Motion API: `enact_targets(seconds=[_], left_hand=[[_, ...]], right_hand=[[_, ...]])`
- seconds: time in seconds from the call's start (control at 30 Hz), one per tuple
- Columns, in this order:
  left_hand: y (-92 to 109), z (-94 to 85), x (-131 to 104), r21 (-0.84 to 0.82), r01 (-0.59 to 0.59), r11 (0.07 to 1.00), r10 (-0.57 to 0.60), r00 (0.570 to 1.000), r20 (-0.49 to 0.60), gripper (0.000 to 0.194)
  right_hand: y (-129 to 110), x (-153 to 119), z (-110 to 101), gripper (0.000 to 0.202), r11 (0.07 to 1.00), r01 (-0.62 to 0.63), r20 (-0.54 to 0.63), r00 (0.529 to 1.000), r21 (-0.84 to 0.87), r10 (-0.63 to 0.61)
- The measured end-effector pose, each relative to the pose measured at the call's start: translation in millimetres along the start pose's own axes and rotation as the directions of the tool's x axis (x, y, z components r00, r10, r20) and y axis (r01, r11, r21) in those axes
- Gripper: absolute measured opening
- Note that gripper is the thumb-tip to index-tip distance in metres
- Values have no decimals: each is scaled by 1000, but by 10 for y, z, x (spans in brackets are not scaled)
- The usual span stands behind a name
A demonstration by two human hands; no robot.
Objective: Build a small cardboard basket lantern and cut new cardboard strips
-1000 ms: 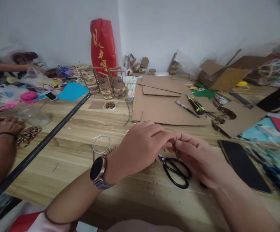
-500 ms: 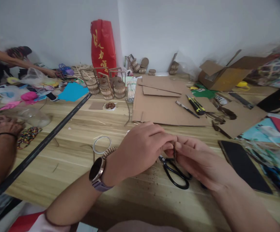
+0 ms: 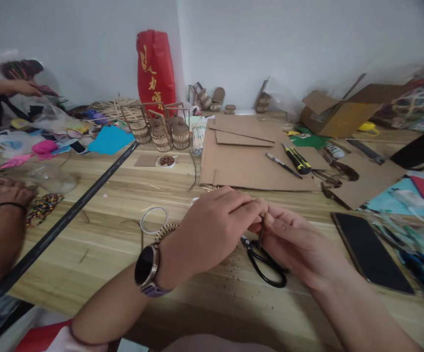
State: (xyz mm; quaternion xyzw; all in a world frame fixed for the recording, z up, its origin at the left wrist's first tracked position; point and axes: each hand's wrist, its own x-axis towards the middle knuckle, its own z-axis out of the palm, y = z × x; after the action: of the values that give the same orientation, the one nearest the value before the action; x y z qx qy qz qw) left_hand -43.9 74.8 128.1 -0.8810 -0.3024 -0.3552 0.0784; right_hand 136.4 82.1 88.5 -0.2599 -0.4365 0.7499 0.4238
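My left hand (image 3: 214,232), with a watch (image 3: 146,266) on its wrist, is closed, its fingertips pinched together at my right fingers. My right hand (image 3: 294,239) pinches a thin brown strip (image 3: 261,233) that points down from between thumb and fingers. The left fingertips meet the strip's upper end, mostly hidden by the fingers. Below the hands lie black-handled scissors (image 3: 268,280), their blades partly covered by my left hand. Beside my left wrist are a white ring (image 3: 141,221) and a striped, curved band (image 3: 165,230), partly hidden. Brown crumbs dot the wood under the hands.
Cardboard sheets (image 3: 244,166) carry a pen and a yellow-black cutter (image 3: 297,159). Small woven baskets (image 3: 161,142) stand by a red bag (image 3: 156,71). A phone (image 3: 371,252) lies to the right. At left, a co-worker's hands (image 3: 10,193) rest near beads; another person's arm reaches in behind.
My hands stay together almost in place, the strip tilting slightly. At the far left, another person's hand has drawn back from the pile and risen.
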Motion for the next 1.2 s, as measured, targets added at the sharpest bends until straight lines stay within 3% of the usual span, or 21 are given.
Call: enact_targets(seconds=[0.43, 0.83, 1.2], left_hand=[[-22, 118, -33, 43, 9, 999, -7, 998, -58, 26], [-22, 141, -54, 83, 21, 996, -19, 999, -28, 24], [-19, 129, -75, 81, 3, 997, -1, 1000, -21, 23]], right_hand=[[34, 50, 30, 20, 996, -42, -69, 997, 75, 48], [56, 74, 35, 18, 994, -43, -94, 994, 103, 53], [54, 118, -37, 18, 995, -85, 3, 996, 60, 85]])
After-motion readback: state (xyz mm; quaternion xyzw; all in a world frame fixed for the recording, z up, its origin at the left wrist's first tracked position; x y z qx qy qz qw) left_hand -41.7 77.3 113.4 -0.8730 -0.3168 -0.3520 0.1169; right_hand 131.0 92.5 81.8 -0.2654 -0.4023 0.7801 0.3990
